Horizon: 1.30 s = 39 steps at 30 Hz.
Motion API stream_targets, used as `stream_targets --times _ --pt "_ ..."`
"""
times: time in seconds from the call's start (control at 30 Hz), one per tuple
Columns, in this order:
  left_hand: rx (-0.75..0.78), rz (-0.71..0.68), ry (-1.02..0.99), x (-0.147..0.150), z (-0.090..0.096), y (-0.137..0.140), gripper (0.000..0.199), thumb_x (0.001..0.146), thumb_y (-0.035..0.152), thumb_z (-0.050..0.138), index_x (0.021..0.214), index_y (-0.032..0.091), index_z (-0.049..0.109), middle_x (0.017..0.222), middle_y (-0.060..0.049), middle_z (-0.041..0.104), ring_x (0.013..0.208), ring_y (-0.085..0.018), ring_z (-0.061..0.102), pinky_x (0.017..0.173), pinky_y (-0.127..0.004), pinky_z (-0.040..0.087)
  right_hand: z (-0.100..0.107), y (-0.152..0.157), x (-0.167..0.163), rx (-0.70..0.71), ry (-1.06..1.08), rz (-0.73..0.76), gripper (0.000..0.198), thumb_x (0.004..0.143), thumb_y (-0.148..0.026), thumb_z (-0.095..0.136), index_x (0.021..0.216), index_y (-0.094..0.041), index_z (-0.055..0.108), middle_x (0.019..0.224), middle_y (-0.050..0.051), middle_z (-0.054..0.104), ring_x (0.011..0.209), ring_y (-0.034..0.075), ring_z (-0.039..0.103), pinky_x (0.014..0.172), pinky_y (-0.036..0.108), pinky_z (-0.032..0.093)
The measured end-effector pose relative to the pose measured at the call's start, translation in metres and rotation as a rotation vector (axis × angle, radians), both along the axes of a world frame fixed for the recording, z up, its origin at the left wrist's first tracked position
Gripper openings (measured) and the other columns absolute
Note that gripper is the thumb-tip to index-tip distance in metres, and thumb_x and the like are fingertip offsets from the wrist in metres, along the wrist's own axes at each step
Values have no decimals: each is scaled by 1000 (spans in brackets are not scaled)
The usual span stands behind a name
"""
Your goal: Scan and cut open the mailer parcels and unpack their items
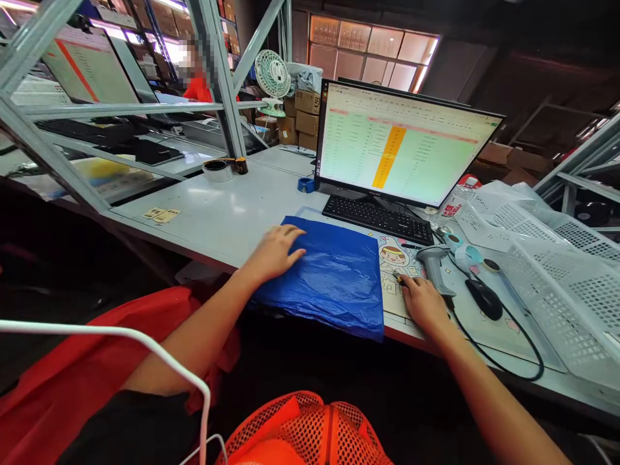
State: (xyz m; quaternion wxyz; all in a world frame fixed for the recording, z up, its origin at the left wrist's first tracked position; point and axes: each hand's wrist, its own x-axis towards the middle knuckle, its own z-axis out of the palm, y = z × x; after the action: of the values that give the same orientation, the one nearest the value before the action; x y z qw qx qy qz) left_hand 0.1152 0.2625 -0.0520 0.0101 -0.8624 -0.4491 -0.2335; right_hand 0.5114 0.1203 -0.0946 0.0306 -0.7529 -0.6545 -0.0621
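Observation:
A blue plastic mailer bag (334, 274) lies flat on the desk, its front part hanging over the edge. My left hand (277, 250) rests on the bag's left side with its fingers stretched out. On the illustrated desk mat (391, 287), just right of the bag, my right hand (422, 298) is closed. A small dark-and-yellow object (398, 278) sticks out by its fingertips, too small to name. Close beside that hand stands a grey barcode scanner (436, 265). Farther right is a black mouse (484, 298).
Behind the bag are a black keyboard (378, 218) and a monitor (407, 145). White perforated baskets (562, 297) stand at the right. Tape rolls (217, 170) and small cards (162, 214) lie on the left. Metal frame bars (130, 111) rise there. A person in red (198, 89) is beyond.

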Motion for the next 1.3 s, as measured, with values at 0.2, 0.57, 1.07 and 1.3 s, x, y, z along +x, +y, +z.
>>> stream_targets --times 0.2,0.57,1.07,1.3 --pt "-53 -350 237 55 -17 -1 32 109 35 54 133 18 68 136 -12 66 124 -31 58 105 -44 45 25 65 -44 279 376 281 42 103 -21 48 139 -12 68 137 17 70 127 31 66 114 46 51" --pt "57 -405 225 52 -31 -14 27 110 29 47 100 16 69 111 -11 69 109 -28 59 95 -43 43 -7 121 -106 68 643 555 55 92 -2 48 142 -11 69 155 15 60 152 28 49 131 51 35" --pt "-7 -243 246 73 -35 -7 31 107 28 44 127 17 67 134 -13 67 123 -32 56 99 -49 41 -2 120 -102 29 691 510 50 97 -7 49 143 -14 68 153 13 62 152 27 50 131 52 34" --pt "32 -277 234 82 -36 -3 28 106 21 43 113 15 70 118 -15 69 113 -32 56 95 -49 40 -1 120 -108 -37 571 501 50 98 -8 51 147 -6 63 160 19 54 158 31 40 133 50 31"
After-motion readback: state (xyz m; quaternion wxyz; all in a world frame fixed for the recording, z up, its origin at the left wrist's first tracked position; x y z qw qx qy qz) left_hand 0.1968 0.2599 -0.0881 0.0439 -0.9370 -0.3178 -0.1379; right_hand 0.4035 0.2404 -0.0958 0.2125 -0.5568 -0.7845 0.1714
